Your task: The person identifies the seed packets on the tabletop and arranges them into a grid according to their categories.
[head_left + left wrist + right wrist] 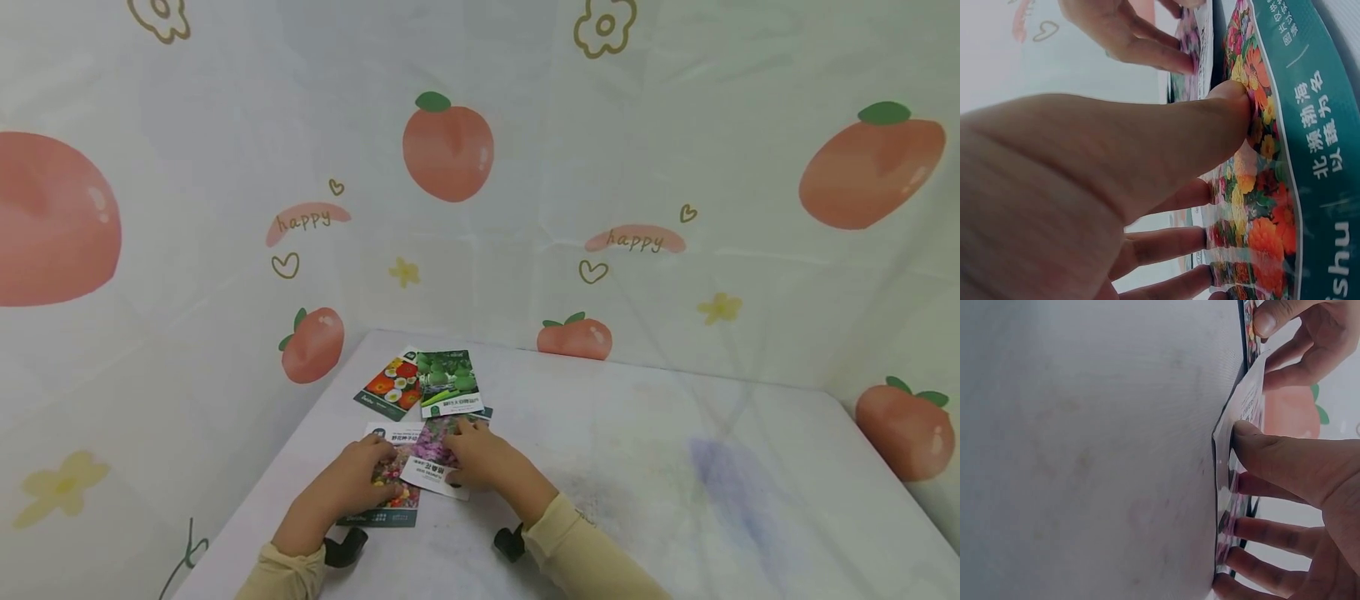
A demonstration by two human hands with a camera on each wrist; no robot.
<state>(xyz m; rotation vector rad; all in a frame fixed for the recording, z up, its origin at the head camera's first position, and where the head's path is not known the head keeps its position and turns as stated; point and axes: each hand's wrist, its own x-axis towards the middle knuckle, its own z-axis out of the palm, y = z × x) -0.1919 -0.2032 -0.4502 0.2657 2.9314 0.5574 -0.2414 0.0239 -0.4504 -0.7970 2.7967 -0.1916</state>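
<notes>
My left hand [355, 477] rests on a seed packet with mixed bright flowers [1266, 225] and a dark green band. Its thumb and spread fingertips press the printed face. Beside it, my right hand [487, 457] lies over a seed packet with purple flowers [435, 446], thumb near the white lower part and fingers toward the far end. This purple packet overlaps the right edge of the mixed-flower one. Just beyond the hands, a green seed packet [450, 383] overlaps a packet with orange and white flowers [393, 385].
All the packets lie on the left part of a white table [637, 467] with a bluish stain. White sheeting printed with red fruit [448, 154] hangs behind and at the sides. A black wrist device [346, 547] shows at the left wrist.
</notes>
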